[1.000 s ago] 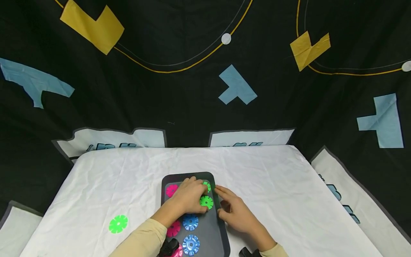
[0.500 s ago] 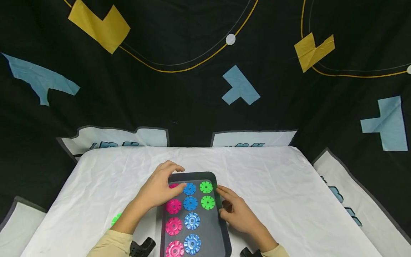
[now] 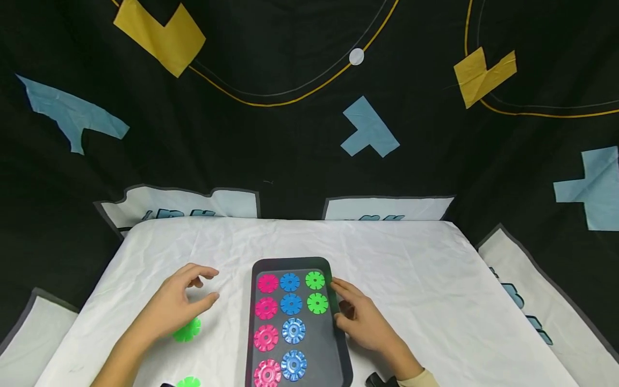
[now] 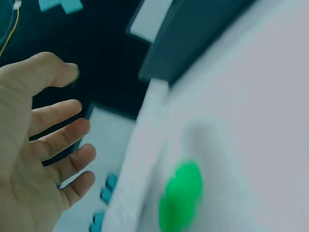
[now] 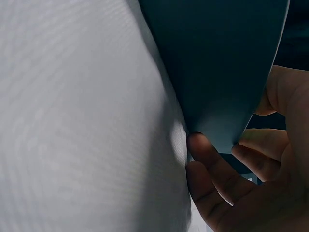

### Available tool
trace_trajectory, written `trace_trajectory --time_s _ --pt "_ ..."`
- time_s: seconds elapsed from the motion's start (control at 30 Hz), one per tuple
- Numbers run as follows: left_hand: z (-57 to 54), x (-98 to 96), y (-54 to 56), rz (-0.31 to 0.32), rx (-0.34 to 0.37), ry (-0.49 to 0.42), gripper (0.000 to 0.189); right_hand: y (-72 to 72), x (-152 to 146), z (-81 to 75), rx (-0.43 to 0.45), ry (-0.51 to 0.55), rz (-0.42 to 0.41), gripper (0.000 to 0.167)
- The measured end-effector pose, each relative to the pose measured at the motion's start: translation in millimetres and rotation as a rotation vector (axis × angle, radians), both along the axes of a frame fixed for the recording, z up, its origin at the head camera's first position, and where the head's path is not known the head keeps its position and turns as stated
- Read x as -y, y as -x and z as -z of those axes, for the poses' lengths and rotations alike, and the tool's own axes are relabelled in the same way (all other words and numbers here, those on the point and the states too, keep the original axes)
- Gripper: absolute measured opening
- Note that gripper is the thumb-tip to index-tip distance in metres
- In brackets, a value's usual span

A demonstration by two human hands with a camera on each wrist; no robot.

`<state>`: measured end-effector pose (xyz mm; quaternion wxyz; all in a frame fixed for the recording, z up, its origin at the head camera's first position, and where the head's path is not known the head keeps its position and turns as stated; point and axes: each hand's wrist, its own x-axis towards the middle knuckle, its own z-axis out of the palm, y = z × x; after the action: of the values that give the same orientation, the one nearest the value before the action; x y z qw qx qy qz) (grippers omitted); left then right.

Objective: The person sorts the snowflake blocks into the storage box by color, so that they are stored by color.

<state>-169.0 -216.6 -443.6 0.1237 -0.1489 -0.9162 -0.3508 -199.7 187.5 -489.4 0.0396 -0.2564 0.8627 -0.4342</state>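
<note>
In the head view my left hand [image 3: 169,306] hovers over the left side of the table, thumb and fingers spread apart, holding nothing. Partly hidden under it is a green notched plastic disc [image 3: 187,330], which the left wrist view shows as a blurred green shape [image 4: 181,198]. A dark grey tray [image 3: 316,344] lies at the middle front. My right hand [image 3: 362,317] touches the tray's right wall with its fingertips; the right wrist view has the fingers [image 5: 217,174] against the outer side [image 5: 217,72]. Inside the tray, pink discs [image 3: 266,337], blue discs [image 3: 292,304] and two green discs [image 3: 317,303] form columns.
Another green disc [image 3: 188,381] is cut off by the lower frame edge. White cloth [image 3: 416,279] covers the table. Behind it hangs a black curtain [image 3: 290,156] with yellow and light blue patches. A black wrist device [image 3: 379,380] sits below the right hand.
My left hand has left the tray's upper part and moved left over the green disc on the cloth. The right hand stays at the tray's side. The head view has shifted slightly.
</note>
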Motion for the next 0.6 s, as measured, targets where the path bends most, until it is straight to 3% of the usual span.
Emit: trace_trajectory --time_s 0.1,0.27,0.43,0.6 --pt "11.0 17.7 -9.6 -0.013 0.026 0.045 0.038 0.1 0 -0.1 0.005 0.011 -0.004 0.066" --pt "26.3 37.7 -21.8 -0.034 0.154 0.175 0.049 0.2 -1 -2.1 0.003 0.017 -0.001 0.066" --pt "37.5 45.0 -27.1 -0.053 0.214 0.271 0.058 0.2 -1 -3.2 -0.007 0.001 0.006 0.066" --pt "42.7 45.3 -30.0 -0.083 0.238 0.297 0.052 -0.3 0 -0.9 -0.007 -0.015 0.009 0.067"
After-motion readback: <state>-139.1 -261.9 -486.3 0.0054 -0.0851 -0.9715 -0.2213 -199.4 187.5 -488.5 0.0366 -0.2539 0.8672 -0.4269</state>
